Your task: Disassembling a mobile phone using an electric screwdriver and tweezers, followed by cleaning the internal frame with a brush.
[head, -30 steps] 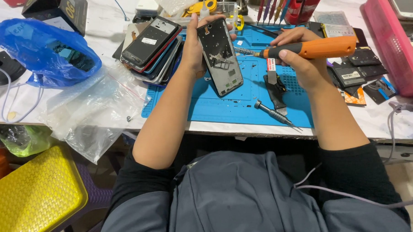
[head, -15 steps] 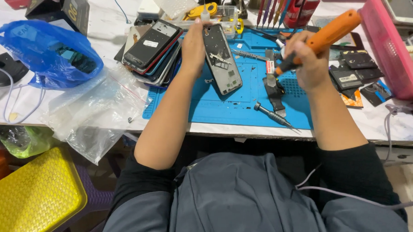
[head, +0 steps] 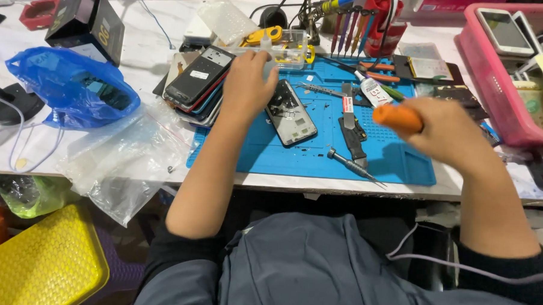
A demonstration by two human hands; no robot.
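Observation:
My left hand (head: 253, 80) rests on the top end of an opened black phone (head: 292, 114) that lies flat on the blue work mat (head: 397, 166). My right hand (head: 446, 134) is blurred above the mat's right side and grips an orange-handled tool (head: 397, 117). A dark screwdriver (head: 350, 164) lies on the mat between my arms, next to a black part (head: 351, 137) and a metal strip. A glue tube (head: 372, 90) lies further back.
A stack of phones (head: 197, 84) sits left of my left hand. A blue plastic bag (head: 75, 91) and clear bags (head: 127, 159) lie at the left. A pink basket (head: 490, 88) with phones stands at the right. Screwdrivers stand in a rack (head: 351, 26). A yellow stool (head: 39, 264) is below.
My left hand has laid the opened phone down flat on the mat. My right hand has swung the orange-handled tool down and to the right, towards me.

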